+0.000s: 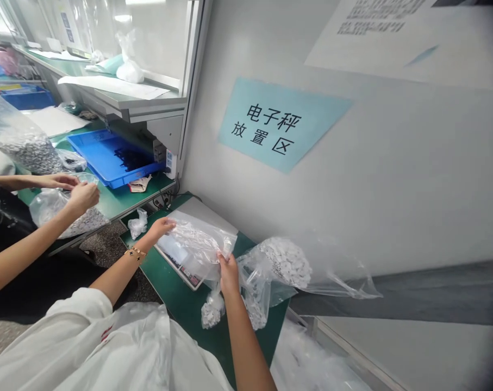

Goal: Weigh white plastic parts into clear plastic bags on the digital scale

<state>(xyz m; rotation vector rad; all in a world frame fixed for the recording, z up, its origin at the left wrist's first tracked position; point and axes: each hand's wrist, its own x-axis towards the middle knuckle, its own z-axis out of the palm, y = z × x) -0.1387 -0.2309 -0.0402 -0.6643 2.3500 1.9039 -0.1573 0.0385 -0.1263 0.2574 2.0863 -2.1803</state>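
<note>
A clear plastic bag (201,236) is stretched between my two hands, above a scale (179,266) whose display edge shows below it. My left hand (161,228) grips the bag's left end, fingers closed. At its right end, my right hand (229,271) pinches the film between thumb and fingers. The bag looks flat, with creased film. Close to my right forearm sit a small bag of pale pieces (212,310) and a larger clear bag of white pieces (287,262), which leans on the wall.
On the left, a co-worker's hands (81,193) work over a bag of small pieces (81,220). A blue tray (111,157) with dark parts stands on that bench. A crumpled small bag (137,224) lies beyond my left wrist. The grey wall (372,190) bounds the green table (189,317).
</note>
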